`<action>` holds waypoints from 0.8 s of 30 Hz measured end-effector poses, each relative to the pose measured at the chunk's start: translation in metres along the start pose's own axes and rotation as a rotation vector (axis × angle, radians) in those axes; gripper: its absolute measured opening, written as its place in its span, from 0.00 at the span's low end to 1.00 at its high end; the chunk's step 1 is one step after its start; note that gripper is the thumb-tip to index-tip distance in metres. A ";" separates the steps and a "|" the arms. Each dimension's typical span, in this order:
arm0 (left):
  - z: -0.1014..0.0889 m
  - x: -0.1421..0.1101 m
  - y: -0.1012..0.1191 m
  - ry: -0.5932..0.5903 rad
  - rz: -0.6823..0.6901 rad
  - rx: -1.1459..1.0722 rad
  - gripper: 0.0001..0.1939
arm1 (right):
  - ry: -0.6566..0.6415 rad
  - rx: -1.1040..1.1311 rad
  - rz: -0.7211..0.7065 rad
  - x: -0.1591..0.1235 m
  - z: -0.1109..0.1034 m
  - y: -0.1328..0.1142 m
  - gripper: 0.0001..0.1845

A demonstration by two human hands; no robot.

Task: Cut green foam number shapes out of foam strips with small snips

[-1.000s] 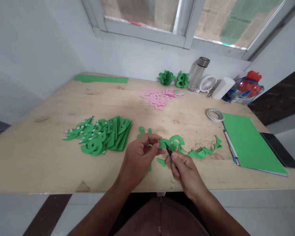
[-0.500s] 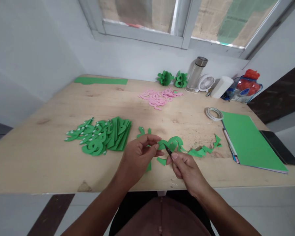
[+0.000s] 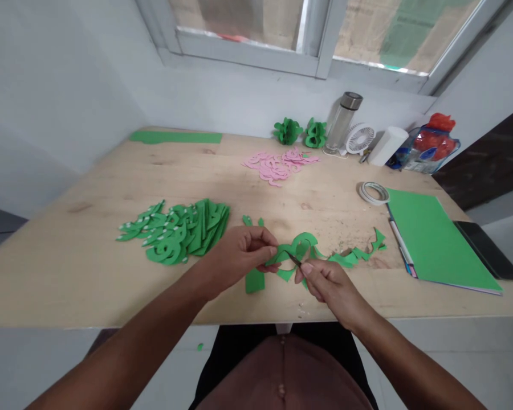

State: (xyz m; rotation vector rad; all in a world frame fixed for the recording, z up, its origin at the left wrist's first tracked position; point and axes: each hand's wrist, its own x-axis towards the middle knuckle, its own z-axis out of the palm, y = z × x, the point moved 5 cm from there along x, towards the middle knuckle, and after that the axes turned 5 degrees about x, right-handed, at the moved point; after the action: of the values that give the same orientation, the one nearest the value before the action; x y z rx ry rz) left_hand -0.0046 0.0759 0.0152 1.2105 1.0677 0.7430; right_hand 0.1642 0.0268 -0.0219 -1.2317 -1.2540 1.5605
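My left hand [image 3: 250, 250] pinches the left end of a curly green paper cutout [image 3: 304, 240] between thumb and fingers, just above the table. In my right hand [image 3: 327, 279] is a pair of small dark scissors [image 3: 294, 259]; the handles are hidden in my grip, and the blades point up and left at the cutout's edge. Below the cutout lies a green paper scrap [image 3: 285, 274]. Under and beside my left hand is a green paper strip [image 3: 255, 282]. A jagged chain of green offcuts [image 3: 351, 258] stretches to the right.
Left are a heap of green cutouts [image 3: 169, 242] and folded green pieces [image 3: 207, 225]. Pink cutouts [image 3: 273, 167] lie farther back. Tape rolls [image 3: 373, 193], green sheets [image 3: 440, 239] and pens [image 3: 402, 245] are right; a bottle [image 3: 344, 125] and small fan [image 3: 360, 138] stand by the wall.
My left hand and forearm have shifted slightly left and up, uncovering more of the strip below. The scissors' tip still meets the cutout, and the view has tilted a little.
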 end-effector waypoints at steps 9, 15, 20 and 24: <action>-0.004 0.000 0.002 0.007 0.011 0.051 0.03 | -0.042 -0.050 0.007 0.001 -0.006 -0.005 0.29; -0.004 -0.005 0.002 0.225 0.074 -0.063 0.03 | 0.061 0.047 0.033 -0.005 -0.008 0.003 0.30; 0.010 -0.008 -0.010 0.308 0.044 -0.259 0.04 | 0.157 0.087 -0.035 -0.009 0.002 0.012 0.30; 0.020 -0.011 -0.016 0.361 0.044 -0.346 0.05 | 0.176 0.100 -0.066 -0.010 0.012 0.016 0.29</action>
State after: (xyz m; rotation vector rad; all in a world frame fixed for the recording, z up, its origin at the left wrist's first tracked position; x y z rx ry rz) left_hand 0.0084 0.0546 0.0021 0.8217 1.1479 1.1595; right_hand 0.1550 0.0110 -0.0350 -1.2231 -1.0807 1.4179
